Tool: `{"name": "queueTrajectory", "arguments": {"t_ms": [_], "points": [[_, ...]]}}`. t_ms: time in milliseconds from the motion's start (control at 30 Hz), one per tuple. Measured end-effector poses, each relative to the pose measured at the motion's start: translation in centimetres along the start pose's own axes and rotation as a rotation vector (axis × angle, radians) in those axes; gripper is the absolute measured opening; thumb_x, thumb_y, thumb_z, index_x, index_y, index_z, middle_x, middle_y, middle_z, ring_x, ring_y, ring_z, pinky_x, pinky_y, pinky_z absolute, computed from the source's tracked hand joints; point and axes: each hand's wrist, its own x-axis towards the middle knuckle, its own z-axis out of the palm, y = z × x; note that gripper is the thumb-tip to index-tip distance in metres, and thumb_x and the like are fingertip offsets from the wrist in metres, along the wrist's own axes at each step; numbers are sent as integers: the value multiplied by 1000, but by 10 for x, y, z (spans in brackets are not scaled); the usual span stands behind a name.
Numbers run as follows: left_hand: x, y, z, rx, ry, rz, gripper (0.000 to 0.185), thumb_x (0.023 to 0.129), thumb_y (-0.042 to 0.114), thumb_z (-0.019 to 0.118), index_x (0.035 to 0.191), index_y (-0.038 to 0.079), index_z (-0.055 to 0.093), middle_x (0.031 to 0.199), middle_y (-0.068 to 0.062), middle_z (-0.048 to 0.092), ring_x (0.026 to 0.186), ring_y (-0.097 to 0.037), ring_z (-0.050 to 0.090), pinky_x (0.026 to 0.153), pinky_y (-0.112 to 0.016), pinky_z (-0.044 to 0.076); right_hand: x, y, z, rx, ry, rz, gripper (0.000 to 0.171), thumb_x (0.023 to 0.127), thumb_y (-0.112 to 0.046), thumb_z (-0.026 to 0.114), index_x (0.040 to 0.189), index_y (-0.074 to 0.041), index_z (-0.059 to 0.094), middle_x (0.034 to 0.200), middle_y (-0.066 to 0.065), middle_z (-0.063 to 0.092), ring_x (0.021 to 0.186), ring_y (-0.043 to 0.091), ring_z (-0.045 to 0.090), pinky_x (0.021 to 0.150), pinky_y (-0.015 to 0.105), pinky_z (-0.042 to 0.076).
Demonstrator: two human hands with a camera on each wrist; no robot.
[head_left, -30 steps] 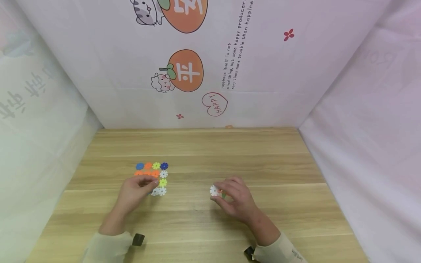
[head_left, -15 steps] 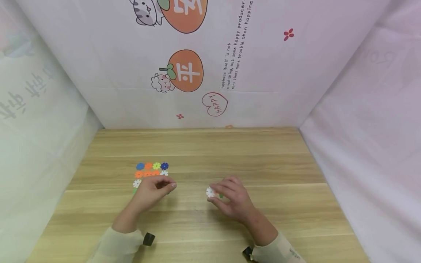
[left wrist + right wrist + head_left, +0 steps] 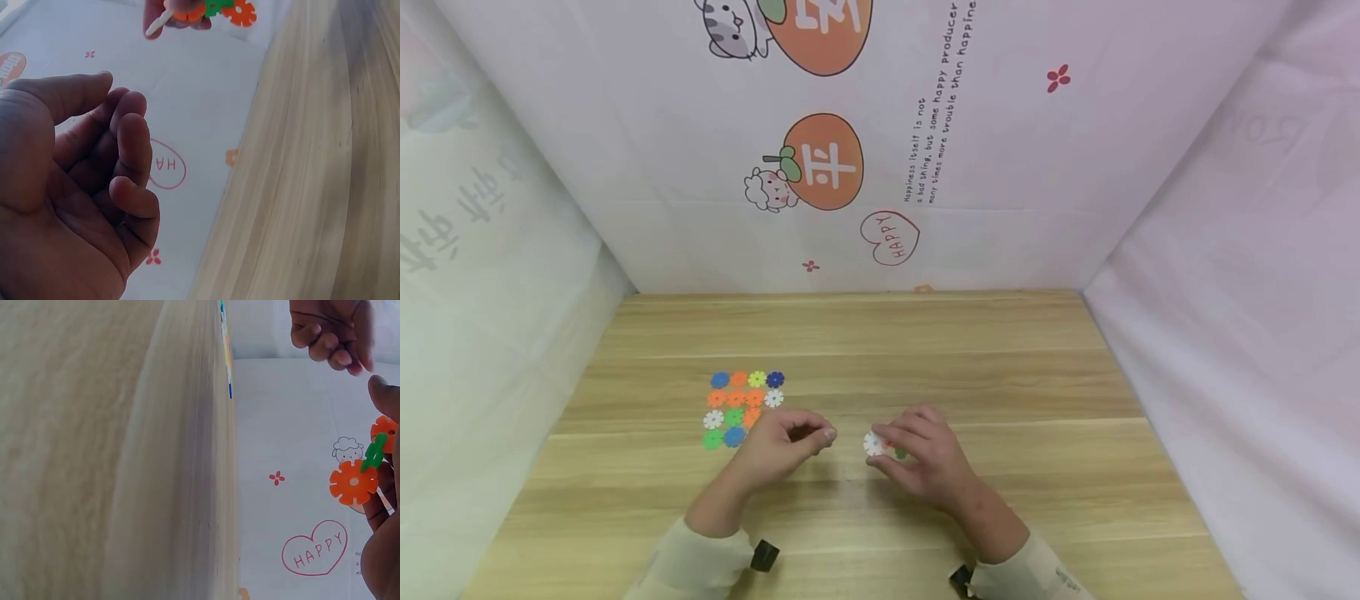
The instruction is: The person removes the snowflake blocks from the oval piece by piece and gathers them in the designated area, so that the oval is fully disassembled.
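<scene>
Joined plastic snowflake discs are held by my right hand, thumb below and fingers above. A white disc faces the left in the head view. In the right wrist view an orange disc and a green disc slot together at right angles, with more orange beyond. My left hand is in the air a short way left of them. Its fingers curl loosely with the thumb near the index finger, and no disc shows between them in the left wrist view.
Rows of loose snowflake discs, blue, orange, yellow, white and green, lie on the left of the wooden table. My left hand hides their lower right corner. A printed white cloth stands along the back, with white cloth at both sides.
My left hand has moved right, from over the loose discs toward my right hand. My right hand, with the joined discs, has shifted slightly left and down.
</scene>
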Motion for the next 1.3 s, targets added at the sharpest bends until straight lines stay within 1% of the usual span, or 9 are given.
{"name": "queueTrajectory", "arguments": {"t_ms": [67,200,333,433,600,767,967,1133,1300], "points": [[1,2,4,-13,-18,2,13,101,28,71,99,19,79,95,-4,77,79,-17,69,67,-31,58,0,-1,1,0,-4,4,35,88,-29,85,111,-5,78,101,1,76,90,19,62,79,32,50],[2,5,12,-34,-49,-1,13,101,28,71,100,18,80,94,0,77,81,-17,70,69,-32,59,0,-2,2,-2,-7,5,34,89,-30,84,111,-4,78,100,1,76,90,19,62,80,32,50],[3,7,17,-49,-78,13,13,101,26,71,100,18,80,91,6,75,78,-17,68,67,-32,58,0,-2,3,-2,-6,-4,34,89,-30,84,110,-3,78,99,1,75,90,19,61,81,32,50],[4,9,20,-59,-89,20,16,101,25,70,99,14,81,89,7,75,75,-15,67,65,-30,57,0,-3,3,2,-16,-3,35,88,-29,85,111,-4,78,100,0,75,91,19,62,82,32,49],[4,11,25,-73,-83,4,18,100,26,72,98,9,80,87,6,76,75,-15,66,65,-29,56,0,-5,4,4,-35,9,35,85,-28,87,111,-5,78,100,-1,75,91,18,62,83,32,48],[5,10,29,-68,-87,-43,13,99,28,74,96,18,81,87,5,75,76,-15,65,67,-28,55,1,-6,5,11,-33,2,35,86,-28,87,111,-5,78,99,-1,75,91,18,62,82,32,49],[4,8,33,-51,-98,-64,15,99,33,73,93,21,81,84,9,74,74,-14,63,65,-28,54,2,-7,9,6,-30,-23,35,86,-27,87,110,-4,78,97,-1,76,89,18,63,82,33,50],[3,7,32,-28,-79,-89,16,99,33,72,91,22,80,82,9,73,75,-15,64,66,-29,55,-1,-8,9,-11,-44,-11,34,87,-28,86,110,-5,78,98,-1,76,90,18,63,83,33,50],[2,7,29,-20,-47,-115,18,100,32,71,90,20,80,80,7,71,72,-16,64,64,-30,55,-2,-7,9,-21,-34,-12,28,87,-22,85,111,-8,78,100,-1,75,94,19,62,86,33,50]]}}
